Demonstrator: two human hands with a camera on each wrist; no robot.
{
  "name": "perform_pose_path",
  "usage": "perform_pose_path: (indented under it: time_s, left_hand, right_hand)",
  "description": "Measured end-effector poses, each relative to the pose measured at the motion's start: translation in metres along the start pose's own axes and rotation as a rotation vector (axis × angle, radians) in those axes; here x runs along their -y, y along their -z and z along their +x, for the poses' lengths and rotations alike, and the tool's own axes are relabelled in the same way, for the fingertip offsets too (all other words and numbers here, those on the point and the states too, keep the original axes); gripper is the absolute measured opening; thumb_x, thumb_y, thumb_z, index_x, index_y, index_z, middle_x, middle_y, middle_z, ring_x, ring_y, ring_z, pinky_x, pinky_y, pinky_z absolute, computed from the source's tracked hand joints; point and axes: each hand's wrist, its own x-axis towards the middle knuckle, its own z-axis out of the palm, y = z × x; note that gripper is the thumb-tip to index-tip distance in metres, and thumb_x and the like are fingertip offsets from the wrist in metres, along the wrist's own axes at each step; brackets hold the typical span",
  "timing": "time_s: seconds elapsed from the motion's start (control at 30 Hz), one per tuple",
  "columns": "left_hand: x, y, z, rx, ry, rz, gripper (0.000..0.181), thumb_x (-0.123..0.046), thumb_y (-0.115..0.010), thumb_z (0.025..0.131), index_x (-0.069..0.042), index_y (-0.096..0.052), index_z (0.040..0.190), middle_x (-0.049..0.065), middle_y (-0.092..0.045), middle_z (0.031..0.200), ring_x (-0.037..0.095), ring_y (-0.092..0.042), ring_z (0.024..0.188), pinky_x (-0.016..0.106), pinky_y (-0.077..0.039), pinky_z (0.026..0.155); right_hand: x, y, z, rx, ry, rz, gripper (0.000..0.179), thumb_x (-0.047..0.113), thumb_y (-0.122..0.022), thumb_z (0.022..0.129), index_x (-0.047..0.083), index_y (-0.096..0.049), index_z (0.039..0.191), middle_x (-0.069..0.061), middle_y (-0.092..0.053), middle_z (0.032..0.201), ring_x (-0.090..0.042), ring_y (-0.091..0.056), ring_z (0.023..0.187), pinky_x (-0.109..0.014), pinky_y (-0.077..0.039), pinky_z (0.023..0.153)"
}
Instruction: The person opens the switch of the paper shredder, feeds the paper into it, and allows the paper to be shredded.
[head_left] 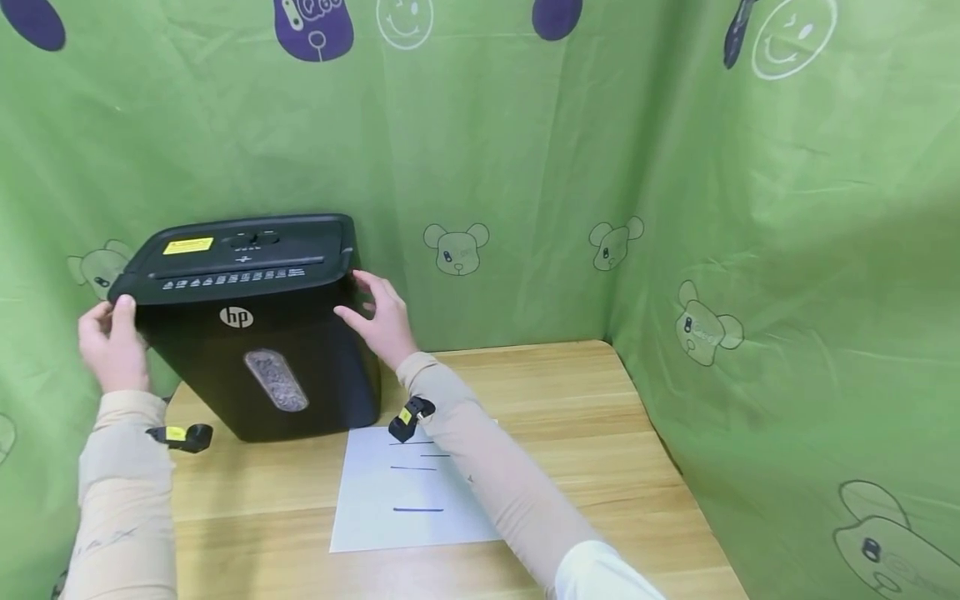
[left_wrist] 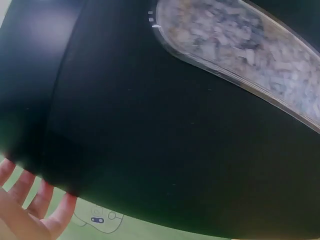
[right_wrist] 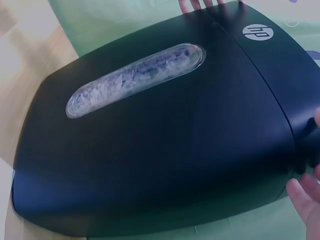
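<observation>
head view: black shredder stands on the counter, left of frame. left hand is grasping its top left corner, and the right hand is grasping the top right, thumb up front. lined paper sits lower middle.

left wrist view: left hand's fingers on the edge, lower left; shreds behind the window, upper right.

right wrist view: shredder fills most of it, logo upper right, right hand lower right.

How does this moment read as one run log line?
object: black shredder | left hand: at its upper left | right hand: at its upper right | nearby: marked paper flat on table
</observation>
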Motion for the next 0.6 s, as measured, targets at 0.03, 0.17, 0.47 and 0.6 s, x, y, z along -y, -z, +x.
perform_pose_path:
  time_s: [0.03, 0.17, 0.47, 0.6]
  left_hand:
    - [-0.0010, 0.0007, 0.0003, 0.011, 0.018, -0.024, 0.022, -0.019, -0.072, 0.087, -0.017, -0.056, 0.102, -0.005, -0.053, 0.107, 0.007, -0.050, 0.085, 0.015, -0.046, 0.054]
    - [-0.0045, 0.0033, 0.0006, 0.056, 0.081, -0.077, 0.026, -0.016, -0.074, 0.086, -0.015, -0.054, 0.103, -0.003, -0.053, 0.110, 0.008, -0.052, 0.086, 0.019, -0.051, 0.054]
    - [-0.0088, 0.0036, 0.0001, 0.072, 0.122, -0.050, 0.028, -0.016, -0.074, 0.086, -0.017, -0.050, 0.102, -0.003, -0.050, 0.106, 0.009, -0.051, 0.084, 0.020, -0.052, 0.056]
    - [-0.0091, 0.0014, 0.0016, 0.071, 0.109, -0.042, 0.028, -0.017, -0.073, 0.086, -0.018, -0.050, 0.100, -0.003, -0.049, 0.105, 0.010, -0.049, 0.085, 0.021, -0.051, 0.056]
  right_hand:
    - [0.0000, -0.0014, 0.0002, -0.013, -0.005, 0.008, 0.057, 0.021, -0.075, 0.086, 0.007, -0.052, 0.136, -0.012, -0.057, 0.131, -0.022, -0.057, 0.121, -0.025, -0.054, 0.093]
    - [0.0014, -0.0053, 0.0003, -0.057, -0.024, 0.029, 0.053, 0.017, -0.075, 0.086, 0.006, -0.054, 0.132, -0.013, -0.058, 0.127, -0.023, -0.059, 0.117, -0.018, -0.053, 0.089]
    - [0.0031, -0.0082, 0.0011, -0.060, -0.050, 0.055, 0.050, 0.016, -0.074, 0.087, 0.005, -0.053, 0.131, -0.014, -0.058, 0.125, -0.024, -0.058, 0.116, -0.018, -0.054, 0.088]
    - [0.0043, -0.0081, 0.0028, -0.061, -0.053, 0.059, 0.050, 0.015, -0.073, 0.087, 0.004, -0.053, 0.132, -0.014, -0.058, 0.126, -0.025, -0.058, 0.117, -0.021, -0.054, 0.089]
